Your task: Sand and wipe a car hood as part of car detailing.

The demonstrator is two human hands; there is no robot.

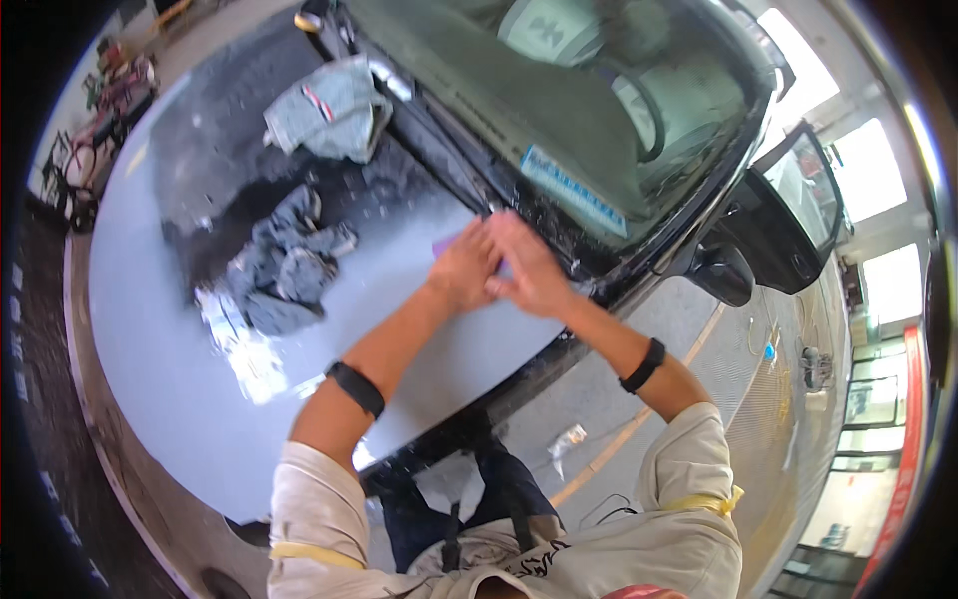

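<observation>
Both my hands are side by side on the car hood [399,379], close to the lower edge of the windshield. Under my left hand [466,270] a purple pad [440,246] shows at its left edge. A little more purple is visible between the two hands, but most of the pad is hidden. My right hand [534,272] lies against the left with its fingers stretched forward over the pad's right end; motion blurs the fingertips. Left of my hands, a crumpled grey-blue cloth [289,265] rests on the hood. Farther off is a folded light grey cloth [334,108] with a striped tab.
The hood is part dull grey, part wet and black. The windshield [559,110] and wipers rise beyond my hands. At right stand a side mirror [723,274] and an open car door [801,210]. A white scrap [567,447] lies on the floor; racks [85,150] line the far left.
</observation>
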